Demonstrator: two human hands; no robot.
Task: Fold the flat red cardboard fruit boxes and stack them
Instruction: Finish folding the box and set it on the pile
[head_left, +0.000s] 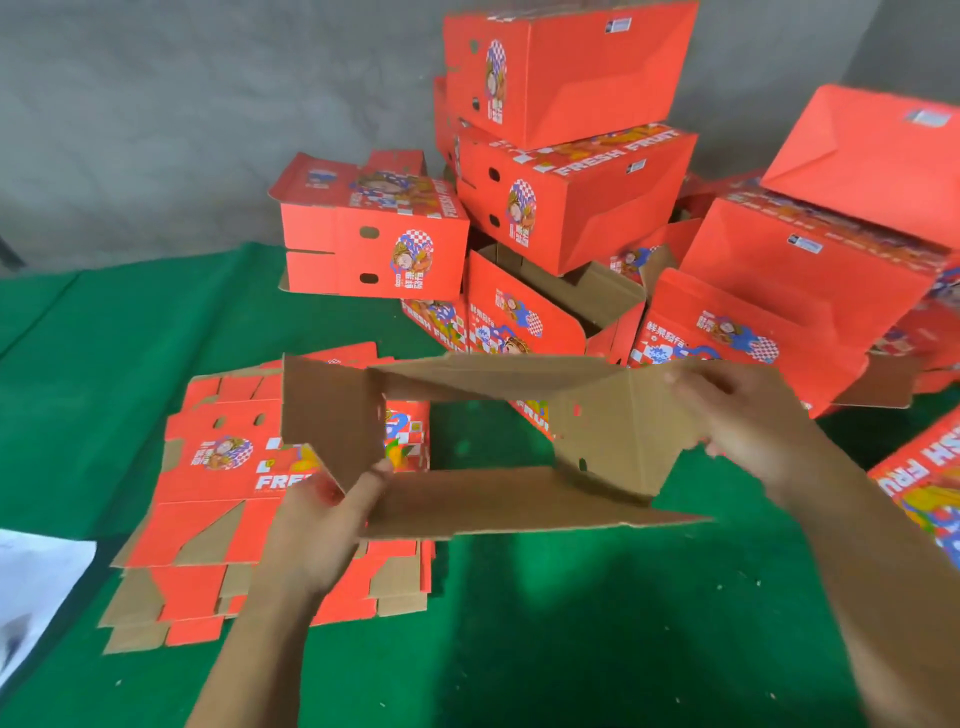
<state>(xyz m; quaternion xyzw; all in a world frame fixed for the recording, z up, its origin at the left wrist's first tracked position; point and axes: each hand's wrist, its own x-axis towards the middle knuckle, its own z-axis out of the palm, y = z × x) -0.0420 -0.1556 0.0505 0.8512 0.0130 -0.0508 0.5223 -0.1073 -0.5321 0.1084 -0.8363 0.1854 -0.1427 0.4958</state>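
- Half-opened cardboard box held up at centre frame, plain brown inner side toward the camera, walls pulled into an open sleeve with green showing through the middle gap.
- Left hand at the box's lower left corner, fingers curled round the edge of the near panel, thumb up against the left flap.
- Right hand at the box's right end, fingers wrapped over the top of the right panel, gripping it.
- Stack of flat red box blanks just left of and partly behind the held box, lying on the green worktop, printed side up with "FRESH" lettering partly visible.
- Pile of folded red boxes behind, in the upper centre of the frame, stacked unevenly, several tilted, one open box at the bottom showing its brown inside.
- More folded red boxes at the right, leaning and overlapping.
- Corner of another printed red box at the right edge.
- Grey wall across the upper left.
- White sheet at the lower left edge; what it is cannot be told.
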